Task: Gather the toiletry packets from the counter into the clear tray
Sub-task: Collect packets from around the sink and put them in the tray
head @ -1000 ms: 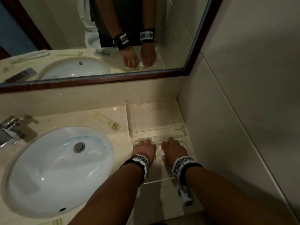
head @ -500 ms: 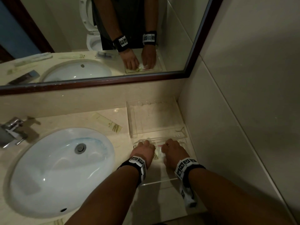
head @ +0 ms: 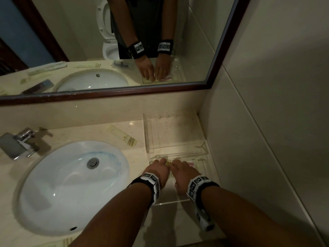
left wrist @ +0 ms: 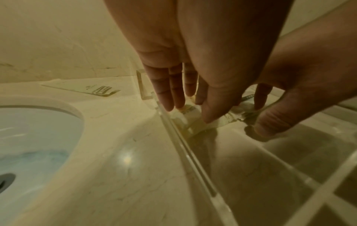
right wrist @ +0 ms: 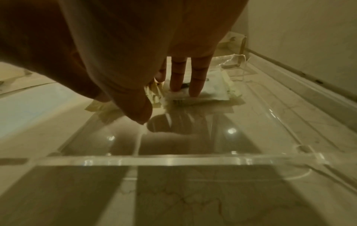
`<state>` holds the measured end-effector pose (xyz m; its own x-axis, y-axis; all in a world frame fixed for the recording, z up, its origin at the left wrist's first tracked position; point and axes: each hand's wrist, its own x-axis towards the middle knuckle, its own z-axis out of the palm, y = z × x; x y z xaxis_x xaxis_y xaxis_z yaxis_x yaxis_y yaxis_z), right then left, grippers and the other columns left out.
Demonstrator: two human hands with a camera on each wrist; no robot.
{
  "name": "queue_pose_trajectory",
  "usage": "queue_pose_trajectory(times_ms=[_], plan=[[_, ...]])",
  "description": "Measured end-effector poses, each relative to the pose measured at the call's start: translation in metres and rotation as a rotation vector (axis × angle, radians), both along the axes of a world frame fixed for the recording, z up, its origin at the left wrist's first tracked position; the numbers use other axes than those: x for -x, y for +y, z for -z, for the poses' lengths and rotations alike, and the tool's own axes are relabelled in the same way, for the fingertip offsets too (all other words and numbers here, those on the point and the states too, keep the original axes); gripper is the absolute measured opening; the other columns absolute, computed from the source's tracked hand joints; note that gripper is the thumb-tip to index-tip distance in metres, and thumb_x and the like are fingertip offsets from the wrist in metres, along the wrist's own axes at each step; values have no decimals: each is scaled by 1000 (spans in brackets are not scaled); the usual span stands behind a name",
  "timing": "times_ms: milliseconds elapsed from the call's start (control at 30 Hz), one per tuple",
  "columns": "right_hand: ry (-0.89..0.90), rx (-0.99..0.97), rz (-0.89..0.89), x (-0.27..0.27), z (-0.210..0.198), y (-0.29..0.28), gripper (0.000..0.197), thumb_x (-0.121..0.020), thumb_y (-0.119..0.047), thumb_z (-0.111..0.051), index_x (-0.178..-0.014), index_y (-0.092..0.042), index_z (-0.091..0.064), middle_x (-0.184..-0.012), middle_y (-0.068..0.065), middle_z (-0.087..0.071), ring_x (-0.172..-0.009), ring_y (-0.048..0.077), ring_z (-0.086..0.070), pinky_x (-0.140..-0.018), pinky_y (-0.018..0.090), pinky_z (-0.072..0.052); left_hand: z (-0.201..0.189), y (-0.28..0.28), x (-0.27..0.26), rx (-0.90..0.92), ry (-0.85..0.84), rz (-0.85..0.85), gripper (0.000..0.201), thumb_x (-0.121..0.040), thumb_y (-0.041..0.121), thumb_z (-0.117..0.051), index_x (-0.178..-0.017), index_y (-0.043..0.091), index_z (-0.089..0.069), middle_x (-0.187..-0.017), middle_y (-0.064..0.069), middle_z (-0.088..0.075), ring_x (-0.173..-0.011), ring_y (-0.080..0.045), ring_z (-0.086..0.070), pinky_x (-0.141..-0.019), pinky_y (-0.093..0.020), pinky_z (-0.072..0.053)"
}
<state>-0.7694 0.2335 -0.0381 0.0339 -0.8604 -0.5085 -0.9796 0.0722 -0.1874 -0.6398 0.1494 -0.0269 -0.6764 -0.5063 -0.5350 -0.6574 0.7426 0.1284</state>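
My left hand [head: 157, 169] and right hand [head: 183, 171] are side by side inside the near clear tray [head: 170, 203]. Their straight fingers rest on a small pile of toiletry packets [head: 168, 164] at the tray's far end. In the left wrist view my left hand [left wrist: 190, 110] touches crumpled clear and white packets [left wrist: 195, 122] by the tray's left wall [left wrist: 185, 146]. In the right wrist view my right hand [right wrist: 167, 106] presses two fingers on a flat white packet [right wrist: 214, 90], with yellowish packets [right wrist: 108, 110] to its left. One long cream packet [head: 124, 138] lies loose on the counter.
A second clear tray [head: 145, 134] stands behind the near one, against the backsplash. The white sink [head: 71, 184] and chrome faucet [head: 19, 143] are to the left. A tiled wall [head: 249, 139] runs close along the right. The mirror [head: 106, 50] hangs above.
Both hands stay in the near tray and have edged slightly forward over the packets. The white packet seen between the hands is now mostly covered.
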Motion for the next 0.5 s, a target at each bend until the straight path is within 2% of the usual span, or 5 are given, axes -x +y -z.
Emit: queue_pose_trajectory(times_ms=[100, 233, 367, 500], plan=[[-7, 9, -1, 0, 4, -4, 86, -77, -22, -71, -150, -16, -27, -150, 7, -24, -123, 33, -38, -104, 45, -41, 3, 0, -1, 8, -1, 4, 53, -92, 16, -53, -144, 10, -42, -148, -10, -33, -128, -34, -40, -108, -42, -39], [-31, -4, 18, 1, 4, -3, 88, -78, -25, -70, -153, -20, -24, -158, 4, -19, -132, 35, -33, -110, 45, -36, 2, -1, 0, 1, -14, 24, 52, -92, 14, -54, -143, 10, -43, -144, -9, -39, -127, -33, -41, -106, -42, -40], [-24, -10, 2, 1, 3, 0, 94, -80, -28, -70, -157, -19, -17, -164, 3, -13, -139, 35, -26, -116, 43, -28, 1, -1, 1, 9, -40, 63, 55, -94, 15, -53, -146, 9, -38, -145, -10, -39, -129, -35, -39, -106, -43, -39], [-47, 14, 18, -1, -1, -1, 89, -80, -21, -67, -156, -18, -20, -161, 2, -16, -135, 33, -30, -114, 42, -31, 3, 0, 4, 24, -52, 34, 49, -97, 15, -47, -145, 10, -39, -141, -12, -41, -126, -36, -42, -104, -45, -42]])
